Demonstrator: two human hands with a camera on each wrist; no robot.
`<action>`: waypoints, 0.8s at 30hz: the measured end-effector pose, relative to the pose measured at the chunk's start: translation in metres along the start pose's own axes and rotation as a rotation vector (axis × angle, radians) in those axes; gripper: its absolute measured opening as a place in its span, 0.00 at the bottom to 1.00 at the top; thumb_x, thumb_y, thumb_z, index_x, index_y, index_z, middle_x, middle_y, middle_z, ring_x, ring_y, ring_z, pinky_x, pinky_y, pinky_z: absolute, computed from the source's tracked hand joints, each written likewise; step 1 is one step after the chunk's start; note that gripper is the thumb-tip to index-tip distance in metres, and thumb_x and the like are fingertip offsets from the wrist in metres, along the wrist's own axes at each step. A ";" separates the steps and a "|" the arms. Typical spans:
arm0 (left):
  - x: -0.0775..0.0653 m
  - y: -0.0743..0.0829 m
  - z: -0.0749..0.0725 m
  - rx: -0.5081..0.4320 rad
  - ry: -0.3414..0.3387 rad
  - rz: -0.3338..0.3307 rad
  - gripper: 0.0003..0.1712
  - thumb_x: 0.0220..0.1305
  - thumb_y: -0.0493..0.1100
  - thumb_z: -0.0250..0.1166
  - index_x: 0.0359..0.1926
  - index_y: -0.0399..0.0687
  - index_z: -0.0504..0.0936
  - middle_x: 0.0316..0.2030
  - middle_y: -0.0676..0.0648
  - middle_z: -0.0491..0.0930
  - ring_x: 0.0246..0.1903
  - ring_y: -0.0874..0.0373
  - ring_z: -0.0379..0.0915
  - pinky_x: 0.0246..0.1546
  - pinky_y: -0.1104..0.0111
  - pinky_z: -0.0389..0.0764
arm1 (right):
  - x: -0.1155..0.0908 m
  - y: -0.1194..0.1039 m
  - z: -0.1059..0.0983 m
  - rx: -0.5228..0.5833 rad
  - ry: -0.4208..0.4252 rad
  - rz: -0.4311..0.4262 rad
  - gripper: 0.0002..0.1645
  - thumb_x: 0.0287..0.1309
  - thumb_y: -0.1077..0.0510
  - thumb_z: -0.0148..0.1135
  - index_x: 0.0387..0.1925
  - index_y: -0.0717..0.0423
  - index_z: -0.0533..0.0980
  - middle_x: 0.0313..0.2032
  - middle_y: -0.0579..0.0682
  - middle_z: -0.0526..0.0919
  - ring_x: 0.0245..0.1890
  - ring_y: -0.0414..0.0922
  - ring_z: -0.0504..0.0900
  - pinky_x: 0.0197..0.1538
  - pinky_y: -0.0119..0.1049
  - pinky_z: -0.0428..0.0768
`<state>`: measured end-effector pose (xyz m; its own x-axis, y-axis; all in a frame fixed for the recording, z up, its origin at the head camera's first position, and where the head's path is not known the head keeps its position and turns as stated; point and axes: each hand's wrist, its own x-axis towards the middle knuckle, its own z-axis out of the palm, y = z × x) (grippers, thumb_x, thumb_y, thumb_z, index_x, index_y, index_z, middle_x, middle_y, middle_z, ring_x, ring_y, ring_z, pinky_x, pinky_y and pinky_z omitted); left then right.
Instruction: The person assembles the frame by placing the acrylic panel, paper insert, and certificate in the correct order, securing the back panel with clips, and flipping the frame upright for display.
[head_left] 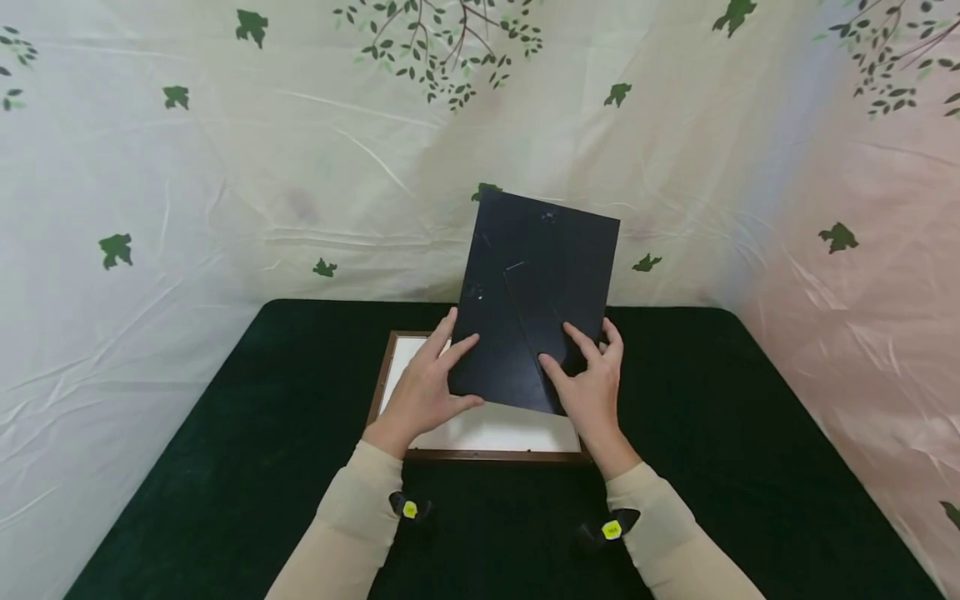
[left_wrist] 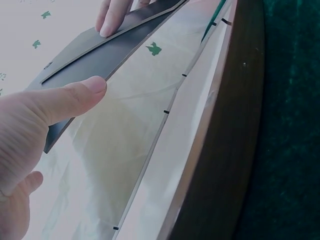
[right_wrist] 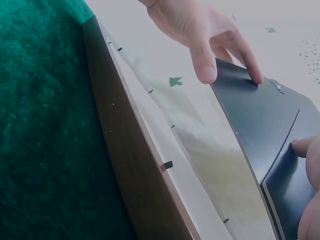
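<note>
A black picture-frame backing board [head_left: 536, 300] with a flat easel leg [head_left: 528, 317] is held tilted up over a brown wooden picture frame [head_left: 465, 456]. My left hand [head_left: 423, 387] grips the board's lower left corner, one finger on its black face and the thumb [left_wrist: 87, 95] at the bottom edge. At the lower right, my right hand [head_left: 592, 383] holds the board, thumb and a finger on the black face near the leg, other fingers by the right edge. The frame lies back up, its shiny white inside [head_left: 495, 429] partly hidden by the board.
Small dark tabs [right_wrist: 168, 165] stick out along the frame's inner edge. A dark green cloth [head_left: 300, 417] covers the table. Behind it hangs a pale curtain [head_left: 375, 167] with printed leaves.
</note>
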<state>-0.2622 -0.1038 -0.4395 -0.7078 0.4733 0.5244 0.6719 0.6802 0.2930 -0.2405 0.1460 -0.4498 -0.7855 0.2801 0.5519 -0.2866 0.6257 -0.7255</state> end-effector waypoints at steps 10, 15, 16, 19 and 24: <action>0.000 -0.004 -0.007 -0.048 0.011 0.022 0.56 0.36 0.53 0.82 0.69 0.54 0.67 0.76 0.51 0.39 0.70 0.51 0.53 0.63 0.58 0.67 | 0.007 0.004 -0.007 0.003 -0.008 -0.082 0.34 0.46 0.50 0.77 0.58 0.46 0.77 0.72 0.55 0.50 0.50 0.53 0.68 0.49 0.48 0.70; 0.001 -0.006 -0.008 -0.062 0.009 0.045 0.56 0.35 0.53 0.83 0.69 0.53 0.67 0.76 0.50 0.41 0.69 0.51 0.55 0.61 0.59 0.69 | 0.014 0.010 -0.011 0.015 -0.009 -0.138 0.40 0.43 0.52 0.78 0.61 0.44 0.75 0.73 0.54 0.49 0.47 0.53 0.69 0.49 0.49 0.69; 0.001 -0.006 -0.009 -0.067 0.007 0.049 0.56 0.35 0.53 0.83 0.69 0.53 0.67 0.76 0.50 0.41 0.69 0.51 0.56 0.61 0.59 0.69 | 0.015 0.012 -0.013 0.020 -0.010 -0.143 0.40 0.43 0.52 0.79 0.62 0.44 0.75 0.73 0.54 0.49 0.48 0.53 0.70 0.50 0.50 0.69; 0.001 -0.005 -0.010 -0.084 -0.001 0.057 0.56 0.35 0.53 0.83 0.68 0.52 0.68 0.76 0.50 0.41 0.69 0.52 0.55 0.61 0.60 0.69 | 0.019 0.015 -0.016 0.043 -0.016 -0.147 0.41 0.43 0.52 0.78 0.63 0.42 0.74 0.72 0.51 0.49 0.57 0.54 0.66 0.55 0.53 0.68; 0.001 -0.003 -0.011 -0.126 -0.045 0.047 0.56 0.36 0.52 0.82 0.69 0.53 0.67 0.76 0.51 0.40 0.69 0.53 0.55 0.59 0.61 0.72 | 0.022 0.017 -0.021 0.133 -0.057 -0.111 0.44 0.46 0.55 0.77 0.66 0.39 0.70 0.69 0.52 0.55 0.63 0.52 0.62 0.57 0.53 0.68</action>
<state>-0.2629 -0.1120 -0.4309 -0.6820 0.5297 0.5042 0.7246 0.5825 0.3682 -0.2509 0.1779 -0.4418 -0.7737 0.1701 0.6103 -0.4408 0.5474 -0.7114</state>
